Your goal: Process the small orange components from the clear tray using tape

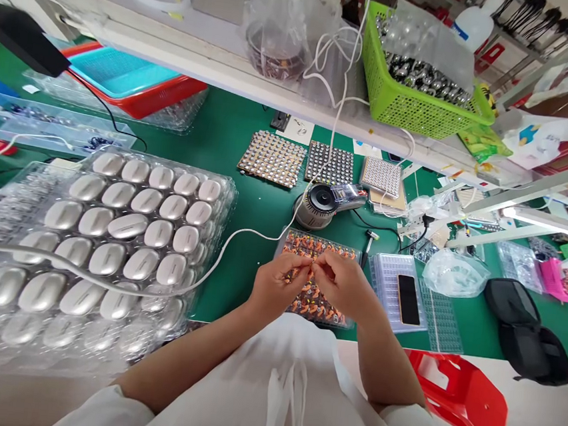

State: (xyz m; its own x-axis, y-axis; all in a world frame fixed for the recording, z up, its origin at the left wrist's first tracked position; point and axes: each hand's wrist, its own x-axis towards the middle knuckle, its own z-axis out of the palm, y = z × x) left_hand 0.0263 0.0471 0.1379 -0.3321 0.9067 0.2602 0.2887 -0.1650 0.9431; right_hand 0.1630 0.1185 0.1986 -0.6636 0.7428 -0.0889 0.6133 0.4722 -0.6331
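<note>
Both hands meet above a clear tray [281, 243] filled with small orange and dark parts [312, 307]. My left hand [277, 281] is closed in a pinch, its fingertips touching those of the other hand. Likewise pinched is my right hand [341, 282], coming in from the right. Whatever sits between the fingertips is too small to make out. Just beyond the tray stands a round grey device with a black dial top [318, 203]. A small tool with a black handle [368, 244] lies right of the tray.
Trays of silvery oval cases [109, 260] fill the left side, crossed by a white cable [242, 230]. Clear trays bearing a phone [408, 300] and a black pouch [528, 330] lie right. Overhead, a shelf holds a green basket [414, 108]. A red stool [467, 398] stands below.
</note>
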